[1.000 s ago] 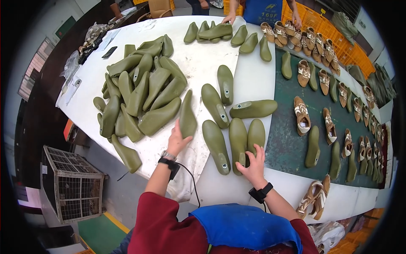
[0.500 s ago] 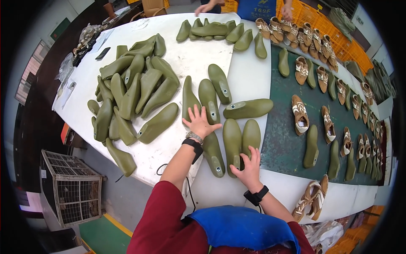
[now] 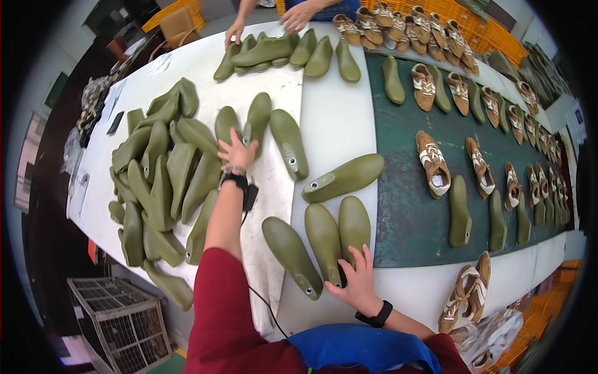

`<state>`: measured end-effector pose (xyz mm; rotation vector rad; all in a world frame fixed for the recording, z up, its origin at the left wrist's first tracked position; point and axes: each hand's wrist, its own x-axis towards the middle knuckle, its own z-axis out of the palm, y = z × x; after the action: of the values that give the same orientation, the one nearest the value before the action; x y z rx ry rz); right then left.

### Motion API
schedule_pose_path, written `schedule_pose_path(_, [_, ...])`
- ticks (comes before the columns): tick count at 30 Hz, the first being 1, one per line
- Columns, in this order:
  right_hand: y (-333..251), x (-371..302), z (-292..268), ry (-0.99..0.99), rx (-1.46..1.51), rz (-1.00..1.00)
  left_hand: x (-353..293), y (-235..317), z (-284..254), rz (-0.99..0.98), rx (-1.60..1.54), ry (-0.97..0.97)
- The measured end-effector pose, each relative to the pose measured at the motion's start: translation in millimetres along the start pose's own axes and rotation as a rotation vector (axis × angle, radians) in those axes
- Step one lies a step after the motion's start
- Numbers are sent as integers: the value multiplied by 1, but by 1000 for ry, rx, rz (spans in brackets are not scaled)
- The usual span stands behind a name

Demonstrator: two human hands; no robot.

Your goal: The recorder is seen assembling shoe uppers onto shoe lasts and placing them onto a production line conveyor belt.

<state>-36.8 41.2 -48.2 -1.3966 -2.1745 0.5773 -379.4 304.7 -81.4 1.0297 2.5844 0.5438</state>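
My left hand (image 3: 238, 151) has its fingers spread over the lower end of a green shoe last (image 3: 226, 123). Close beside it lies a second last (image 3: 259, 115), its heel end near my fingertips. My right hand (image 3: 359, 283) rests with thumb and fingers apart at the heel ends of two lasts lying side by side, a middle last (image 3: 322, 234) and a right-hand last (image 3: 354, 223); it partly covers them. To their left is a slanted last (image 3: 291, 255). Farther up lie a tilted last (image 3: 289, 143) and a crosswise last (image 3: 346, 177).
A heap of lasts (image 3: 159, 171) fills the left of the white table (image 3: 274, 218). Brown-and-white shoes (image 3: 431, 162) and lasts stand in rows on a green mat (image 3: 405, 212). Another person's hands (image 3: 299, 15) are at the far edge. A black cable (image 3: 265, 302) crosses the near side.
My left hand has moved left and away, and the two lasts by it have shifted the same way. My right hand stays at its lasts. The other person's hands reach farther in. The view has shifted.
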Motion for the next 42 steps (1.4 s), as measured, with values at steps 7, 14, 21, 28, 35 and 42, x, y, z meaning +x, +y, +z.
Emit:
schedule_pose_path(7, [0,1,-3,2,78,2,33,79,44,551,-26,-122])
schedule_pose_path(14, [-1,3,0,47,90,-28,-88,93,29,893,410,-616])
schedule_pose_path(21, [7,-4,7,75,58,-4,-129,87,19,901,539,-370])
schedule_pose_path(28, [-2,-9,9,73,66,-41,-11,34,57,680,381,14])
schedule_pose_path(35, [10,-9,11,119,42,-11,-80,77,47,782,286,-44])
schedule_pose_path(42, [21,-9,-15,-144,-110,201,-90,21,23,885,150,-232])
